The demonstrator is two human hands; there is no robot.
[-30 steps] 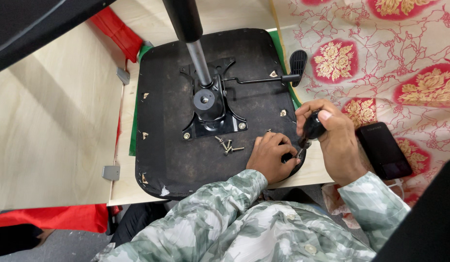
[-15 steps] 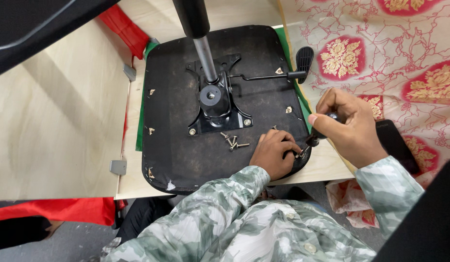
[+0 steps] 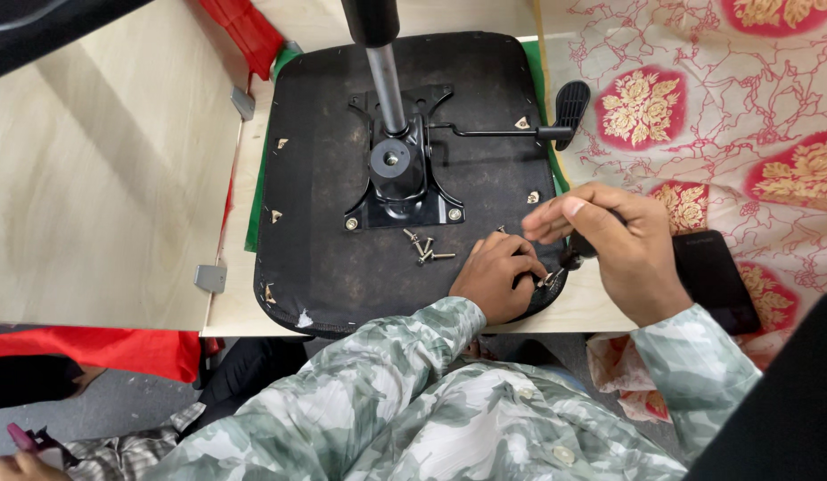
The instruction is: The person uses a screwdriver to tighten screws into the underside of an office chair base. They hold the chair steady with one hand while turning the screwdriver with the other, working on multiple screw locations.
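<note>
Left hand (image 3: 495, 278) pinches a screw (image 3: 547, 278) at the seat's (image 3: 342, 267) edge; right hand (image 3: 623, 249) grips a tool (image 3: 578, 248).

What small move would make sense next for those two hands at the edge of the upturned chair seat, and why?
Probably lower the right hand with its dark tool onto the small screw that the left hand pinches at the seat's near right edge: the tool sits just above it.

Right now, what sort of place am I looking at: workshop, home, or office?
Probably a home or small makeshift work spot, not a fitted workshop. An upturned black chair seat lies on a light wooden table beside a floral cloth, with loose screws near the left hand.
</note>
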